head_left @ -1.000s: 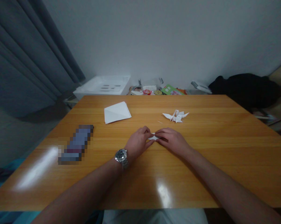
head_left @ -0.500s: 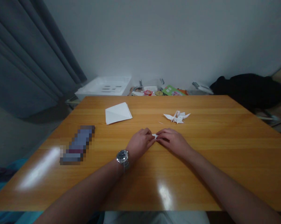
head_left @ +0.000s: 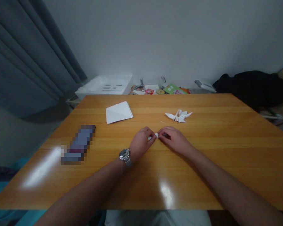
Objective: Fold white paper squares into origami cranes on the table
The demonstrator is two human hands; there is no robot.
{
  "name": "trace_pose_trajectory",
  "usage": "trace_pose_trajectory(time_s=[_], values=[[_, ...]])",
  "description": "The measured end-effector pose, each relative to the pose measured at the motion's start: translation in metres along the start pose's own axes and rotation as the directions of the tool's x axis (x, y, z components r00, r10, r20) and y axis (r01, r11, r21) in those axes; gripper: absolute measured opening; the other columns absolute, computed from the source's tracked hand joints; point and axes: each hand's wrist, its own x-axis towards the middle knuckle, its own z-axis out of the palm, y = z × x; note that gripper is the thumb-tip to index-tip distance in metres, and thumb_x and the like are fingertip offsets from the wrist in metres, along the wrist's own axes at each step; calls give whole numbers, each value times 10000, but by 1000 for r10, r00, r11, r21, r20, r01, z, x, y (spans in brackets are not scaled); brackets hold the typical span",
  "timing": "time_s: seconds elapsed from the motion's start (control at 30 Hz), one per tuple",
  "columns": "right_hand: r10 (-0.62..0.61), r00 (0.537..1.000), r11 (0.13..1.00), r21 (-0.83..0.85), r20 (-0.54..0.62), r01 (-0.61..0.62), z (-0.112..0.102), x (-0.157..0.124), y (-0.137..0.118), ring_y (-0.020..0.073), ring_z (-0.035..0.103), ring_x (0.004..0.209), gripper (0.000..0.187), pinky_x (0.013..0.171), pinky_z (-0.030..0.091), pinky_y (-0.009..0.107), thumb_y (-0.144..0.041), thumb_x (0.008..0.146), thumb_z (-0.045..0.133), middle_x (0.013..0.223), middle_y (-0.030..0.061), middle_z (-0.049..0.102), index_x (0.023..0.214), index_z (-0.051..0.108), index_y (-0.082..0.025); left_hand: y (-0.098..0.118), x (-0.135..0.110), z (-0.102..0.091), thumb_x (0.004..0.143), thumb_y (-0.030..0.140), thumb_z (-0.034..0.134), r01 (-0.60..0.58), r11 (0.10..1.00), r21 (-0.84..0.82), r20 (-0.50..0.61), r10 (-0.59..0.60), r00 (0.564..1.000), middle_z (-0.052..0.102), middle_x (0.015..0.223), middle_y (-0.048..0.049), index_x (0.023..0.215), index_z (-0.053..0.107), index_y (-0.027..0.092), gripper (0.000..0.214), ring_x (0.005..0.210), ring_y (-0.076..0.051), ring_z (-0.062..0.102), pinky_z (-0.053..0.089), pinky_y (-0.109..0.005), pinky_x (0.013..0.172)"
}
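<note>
Between my hands is a small piece of folded white paper (head_left: 156,135), mostly covered by fingers. My left hand (head_left: 142,139), with a metal watch (head_left: 125,156) at the wrist, pinches its left side. On the other side, my right hand (head_left: 174,138) has thumb and fingers closed on the paper's right end. Just beyond, to the right, rest folded paper cranes (head_left: 179,116) with wings spread; whether one or two overlap I cannot tell. A thin white sliver (head_left: 162,121) lies in front of them.
A stack of white paper sheets (head_left: 119,113) lies at the back left of the wooden table (head_left: 214,125). Nearer on the left is a blurred-out phone (head_left: 79,144). Beyond the far edge stand a white tray (head_left: 103,85) and a green booklet (head_left: 173,89).
My fingers have shifted slightly on the paper, and more of its folded layers show at the left hand. The whole view has tilted a little.
</note>
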Motion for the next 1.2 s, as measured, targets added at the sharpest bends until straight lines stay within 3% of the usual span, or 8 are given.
trace_pose_trajectory(time_s=[0.3,0.7,0.9,1.0,1.2], values=[[24,999,999,-41,-30,-26,3,1,-1,210,627,870,67,791,478,342,-179,913,633,907,50,704,864,670,-204,-3,1,1,933,226,602,16,993,-115,-28,-19,999,630,1007,-55,1009,687,180,122,866,-159,634,529,-285,812],[-23,999,992,-122,-49,17,7,1,-1,223,630,884,77,793,481,353,-157,912,635,911,55,705,878,673,-214,-5,4,2,949,226,598,-32,999,-38,-2,32,999,631,962,-49,913,712,183,127,853,-161,628,522,-286,816],[-54,998,981,-187,-42,45,6,1,-1,233,630,902,49,816,482,364,-165,916,647,932,63,709,905,670,-207,-1,4,-5,1003,265,523,-176,970,167,102,161,982,647,1051,-75,986,716,181,211,954,-199,609,505,-329,902],[-64,996,980,-191,-57,52,4,1,2,232,634,908,59,822,486,365,-167,924,637,941,66,711,908,675,-209,4,0,-9,1021,321,483,-277,911,306,185,228,956,652,1124,-98,1134,685,177,273,1061,-248,584,473,-397,979],[-72,996,972,-228,-59,57,2,0,5,233,650,925,95,827,507,365,-207,959,601,973,78,719,950,696,-207,11,-10,-10,996,324,527,-289,877,384,241,207,948,620,1263,-121,1311,570,159,358,1149,-270,567,456,-408,1003]])
